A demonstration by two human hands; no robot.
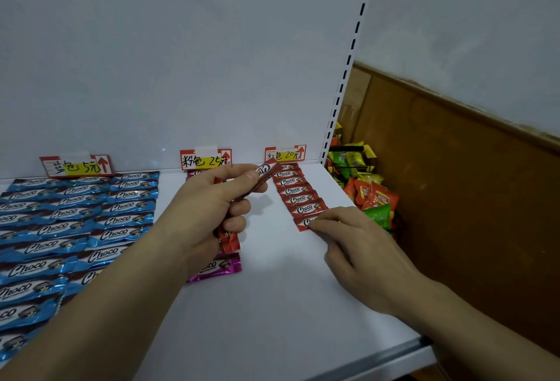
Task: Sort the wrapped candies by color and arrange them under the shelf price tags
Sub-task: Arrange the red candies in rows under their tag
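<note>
Forearms reach in over the shelf point(288, 314) front edge. Right hand point(360, 247): fingers near straight, tips pressing the nearest red candy point(304, 223) flat at the near end of the red column point(295, 191), which runs back to the red price tag point(285, 154) by the back right corner. Left hand point(209, 214): curled round spare red candies point(263, 175), mid-shelf. Judgement: square this wrapper to its neighbour and keep the overlap even before letting go. Pink candy point(218, 268) and blue candies point(75, 223) lie leftward

head-worn view, down and forward, close over the shelf point(272, 305)
</note>
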